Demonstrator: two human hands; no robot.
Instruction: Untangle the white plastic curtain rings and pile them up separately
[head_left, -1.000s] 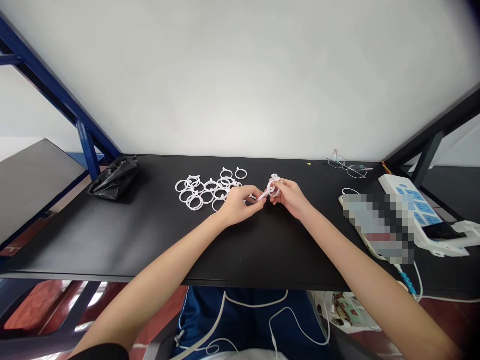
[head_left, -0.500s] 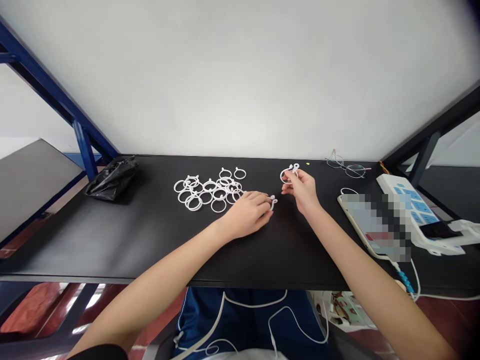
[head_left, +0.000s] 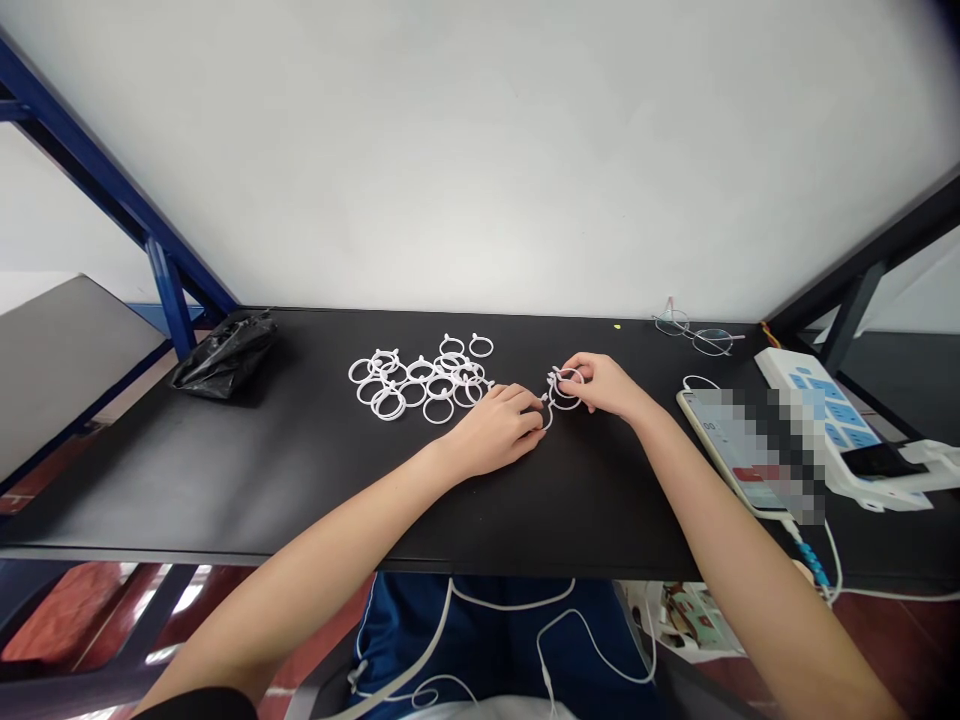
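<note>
My right hand (head_left: pixel 600 384) pinches a white curtain ring (head_left: pixel 572 408) with a small eyelet, tilted above the black tabletop (head_left: pixel 300 480). My left hand (head_left: pixel 501 428) rests low over the table, its fingers closed on a second white ring (head_left: pixel 550 418), mostly hidden behind the fingertips. Where the two rings meet, their small eyelets crowd together; I cannot tell if they are linked. Left of my left hand lies a loose pile of several white rings (head_left: pixel 412 394), some overlapping. One ring (head_left: pixel 481 347) sits at the pile's far edge.
A crumpled black plastic bag (head_left: pixel 229 358) lies at the far left. To the right are eyeglasses (head_left: pixel 711 342), a phone (head_left: pixel 724 470) with a cable, and a white power strip (head_left: pixel 780 365). A wall (head_left: pixel 480 180) closes the back; a blue frame (head_left: pixel 97 170) stands left.
My right hand has moved left and slightly nearer, bringing its ring against the one in my left hand. My left hand has hardly moved.
</note>
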